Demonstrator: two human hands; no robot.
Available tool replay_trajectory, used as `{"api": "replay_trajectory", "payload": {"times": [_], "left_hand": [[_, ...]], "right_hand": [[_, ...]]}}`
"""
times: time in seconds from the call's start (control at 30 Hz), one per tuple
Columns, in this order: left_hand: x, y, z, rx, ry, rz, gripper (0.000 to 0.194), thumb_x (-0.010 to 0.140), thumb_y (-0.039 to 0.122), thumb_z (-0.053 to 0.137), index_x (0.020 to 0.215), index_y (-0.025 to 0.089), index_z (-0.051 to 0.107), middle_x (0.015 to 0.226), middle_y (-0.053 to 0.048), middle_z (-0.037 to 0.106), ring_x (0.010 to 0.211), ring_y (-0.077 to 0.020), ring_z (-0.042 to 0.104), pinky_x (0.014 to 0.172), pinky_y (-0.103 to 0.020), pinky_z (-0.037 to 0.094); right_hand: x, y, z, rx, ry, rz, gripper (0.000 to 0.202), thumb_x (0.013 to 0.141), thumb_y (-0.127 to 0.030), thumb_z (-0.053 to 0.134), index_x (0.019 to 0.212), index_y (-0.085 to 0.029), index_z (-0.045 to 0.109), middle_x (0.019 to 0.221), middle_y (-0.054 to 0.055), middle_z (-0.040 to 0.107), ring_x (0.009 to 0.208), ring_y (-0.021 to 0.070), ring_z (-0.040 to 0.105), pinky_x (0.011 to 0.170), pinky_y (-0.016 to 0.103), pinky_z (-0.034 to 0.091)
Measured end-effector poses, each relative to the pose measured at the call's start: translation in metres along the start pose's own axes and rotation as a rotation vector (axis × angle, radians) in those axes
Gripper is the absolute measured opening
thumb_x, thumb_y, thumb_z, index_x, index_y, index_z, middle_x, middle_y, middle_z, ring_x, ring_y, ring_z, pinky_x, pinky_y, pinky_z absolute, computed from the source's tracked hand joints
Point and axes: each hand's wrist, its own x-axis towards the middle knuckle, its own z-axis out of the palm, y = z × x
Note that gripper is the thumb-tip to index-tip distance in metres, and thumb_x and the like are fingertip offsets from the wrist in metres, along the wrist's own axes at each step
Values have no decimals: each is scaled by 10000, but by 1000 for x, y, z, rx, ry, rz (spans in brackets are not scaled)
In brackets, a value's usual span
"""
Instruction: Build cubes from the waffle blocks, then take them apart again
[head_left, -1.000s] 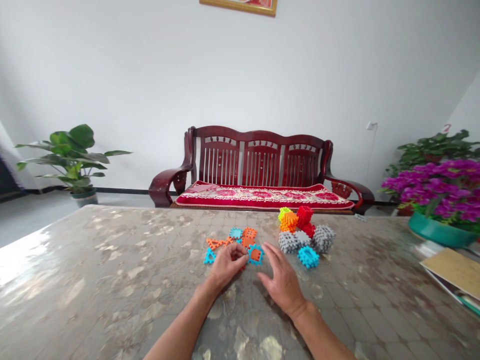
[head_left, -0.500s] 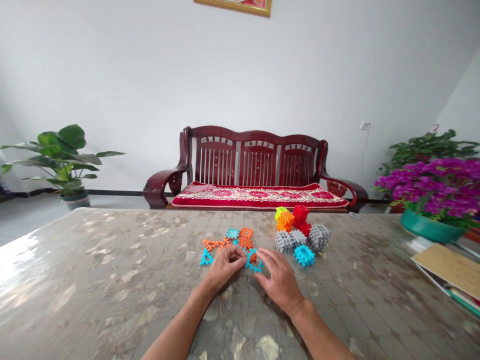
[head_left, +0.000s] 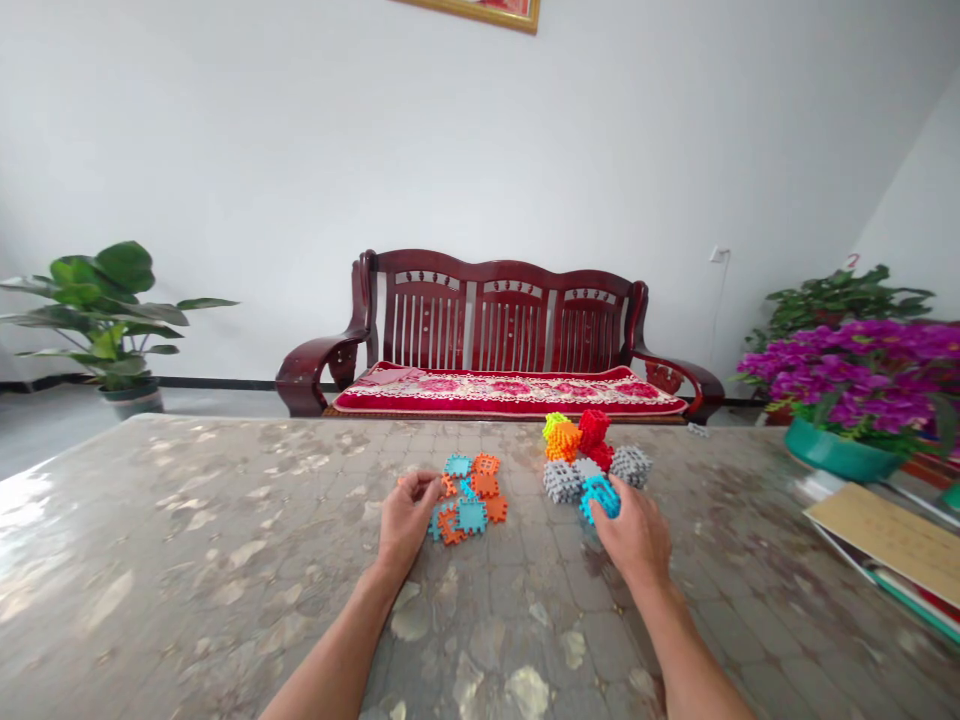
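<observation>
My right hand is closed around a blue block built from interlocking notched pieces, thumb on its near side. It sits at the front of a cluster of similar blocks: grey, orange and red. Over the left edge of a group of flat notched pieces, my left hand has its fingers pinched together. What they hold, if anything, is hidden. A bit of orange shows behind them. Beside that hand lie a flat blue square, an orange square and several others.
The table has a patterned, shiny cover. On its right stand purple flowers in a green pot and a stack of papers. A wooden bench is beyond the far edge, with a potted plant to the left.
Both hands have parted from the blue piece they held among the flat pieces. My right hand has moved right onto the blue block; my left has shifted left. The view has turned slightly.
</observation>
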Motion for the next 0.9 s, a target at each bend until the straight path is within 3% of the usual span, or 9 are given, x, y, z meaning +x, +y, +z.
{"api": "replay_trajectory", "payload": {"times": [0.23,0.5,0.7,0.9], "left_hand": [[4,-5,-6,26,80,-19,321,756,477,579,851,180,653,739,-29,737,731,-192,696,702,-281,529],[7,-4,-14,29,104,-50,312,754,450,573,888,175,636,730,-34,734,735,-196,701,712,-282,524],[11,-6,-27,278,168,-96,277,759,402,548,903,203,674,774,-24,739,741,-192,686,685,-265,491],[11,-4,-42,670,67,-223,276,795,348,484,953,277,699,911,-31,746,831,-235,681,632,-277,439]], "right_hand": [[-3,7,9,-11,5,23,443,782,-397,558,1157,-175,637,931,144,683,820,286,613,733,382,434],[-2,3,2,4,-31,27,437,822,-411,537,1177,-171,627,1020,153,683,874,296,590,764,402,411],[-5,-12,3,247,70,-184,296,859,-317,502,1073,-190,662,1085,101,680,994,250,575,904,388,410],[-18,-37,8,415,-61,-387,230,867,-182,476,977,-209,676,1030,66,692,974,206,605,907,355,457]]}}
